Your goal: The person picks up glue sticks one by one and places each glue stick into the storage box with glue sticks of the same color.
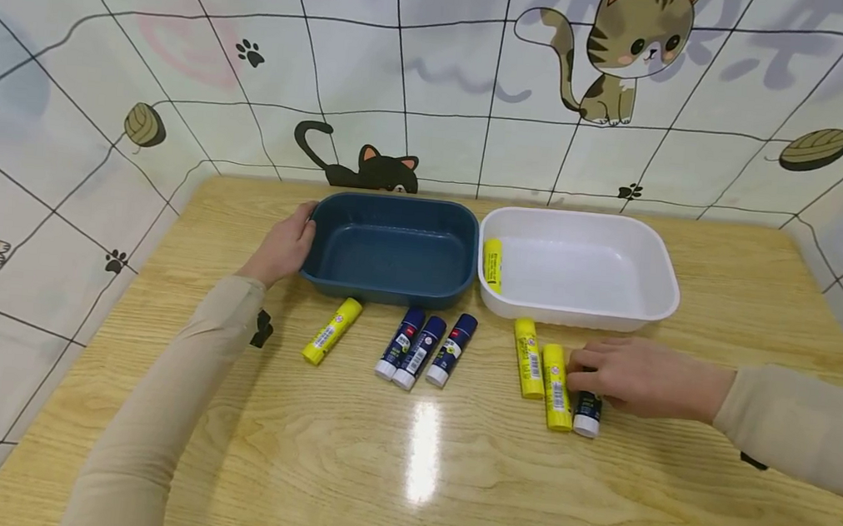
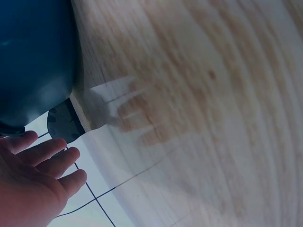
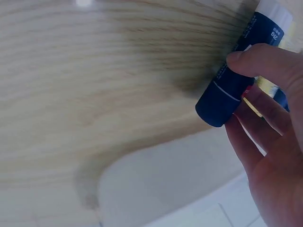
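Note:
My right hand [image 1: 622, 374] pinches a dark blue glue stick [image 1: 587, 415] with a white end between thumb and fingers. In the right wrist view that glue stick [image 3: 241, 66] is tilted, close to the white bin's outer wall. Two yellow glue sticks [image 1: 557, 388] lie just left of this hand. My left hand [image 1: 286, 244] rests against the left end of the dark blue bin [image 1: 388, 295]. Its fingers [image 2: 49, 151] look loosely extended beside the bin's wall in the left wrist view; the thumb is hidden there.
Beside the blue bin stands a white bin [image 1: 575, 316], with a yellow glue stick [image 1: 492, 265] at its left end. In front of the blue bin lie three dark blue glue sticks [image 1: 419, 353] and one yellow glue stick [image 1: 333, 330]. A cat-patterned wall covering [image 1: 452, 82] surrounds the wooden table [image 1: 343, 465].

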A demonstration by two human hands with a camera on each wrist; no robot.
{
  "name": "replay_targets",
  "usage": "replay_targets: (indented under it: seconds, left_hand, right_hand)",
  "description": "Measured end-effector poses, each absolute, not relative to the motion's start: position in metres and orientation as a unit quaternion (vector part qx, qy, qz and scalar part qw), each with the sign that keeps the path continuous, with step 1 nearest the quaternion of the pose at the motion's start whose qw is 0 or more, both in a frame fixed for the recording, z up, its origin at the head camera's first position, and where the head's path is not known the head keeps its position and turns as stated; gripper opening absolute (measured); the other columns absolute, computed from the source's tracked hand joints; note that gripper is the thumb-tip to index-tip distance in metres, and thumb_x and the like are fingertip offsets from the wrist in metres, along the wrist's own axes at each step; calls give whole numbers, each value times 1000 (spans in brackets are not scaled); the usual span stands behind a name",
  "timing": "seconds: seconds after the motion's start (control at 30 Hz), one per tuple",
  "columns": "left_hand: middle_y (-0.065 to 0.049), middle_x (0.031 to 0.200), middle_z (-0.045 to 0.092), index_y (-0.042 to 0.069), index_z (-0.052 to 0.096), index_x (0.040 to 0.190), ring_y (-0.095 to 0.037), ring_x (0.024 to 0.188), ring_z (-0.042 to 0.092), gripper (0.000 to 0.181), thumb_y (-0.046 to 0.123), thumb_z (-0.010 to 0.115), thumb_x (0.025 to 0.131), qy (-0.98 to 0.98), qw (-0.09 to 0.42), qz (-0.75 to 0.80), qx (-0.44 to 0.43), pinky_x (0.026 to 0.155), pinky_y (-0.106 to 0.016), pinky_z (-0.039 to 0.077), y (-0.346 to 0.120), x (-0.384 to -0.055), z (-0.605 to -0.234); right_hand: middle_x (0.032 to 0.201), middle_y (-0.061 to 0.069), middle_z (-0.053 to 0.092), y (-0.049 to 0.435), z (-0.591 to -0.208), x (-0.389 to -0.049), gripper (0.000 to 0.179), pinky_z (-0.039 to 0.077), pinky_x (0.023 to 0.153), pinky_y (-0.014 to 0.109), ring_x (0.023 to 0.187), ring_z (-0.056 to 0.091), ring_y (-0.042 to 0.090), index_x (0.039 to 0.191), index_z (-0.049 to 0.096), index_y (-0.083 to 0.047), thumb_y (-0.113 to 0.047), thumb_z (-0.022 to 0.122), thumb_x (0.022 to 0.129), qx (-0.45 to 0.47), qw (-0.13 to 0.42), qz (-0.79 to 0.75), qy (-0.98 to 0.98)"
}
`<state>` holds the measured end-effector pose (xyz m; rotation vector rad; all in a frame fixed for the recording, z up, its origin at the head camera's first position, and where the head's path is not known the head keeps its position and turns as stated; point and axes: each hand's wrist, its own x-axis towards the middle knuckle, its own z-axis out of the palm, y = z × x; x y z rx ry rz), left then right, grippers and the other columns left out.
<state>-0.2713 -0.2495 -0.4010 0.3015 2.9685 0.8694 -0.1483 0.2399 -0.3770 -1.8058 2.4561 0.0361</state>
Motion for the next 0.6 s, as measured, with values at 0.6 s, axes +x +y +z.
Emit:
replay_targets:
  seconds: [0.6]
  left_hand:
    - [-30, 143, 39, -2, 26, 148, -45, 130, 38, 46, 17, 25, 106, 955, 20, 281, 97, 109, -51, 28, -251, -271, -402]
  right_hand:
    - [100, 1, 57, 193, -334, -152, 40, 51, 63, 31, 80, 54, 16, 101, 62, -15, 5, 78, 70, -608, 7, 54, 792]
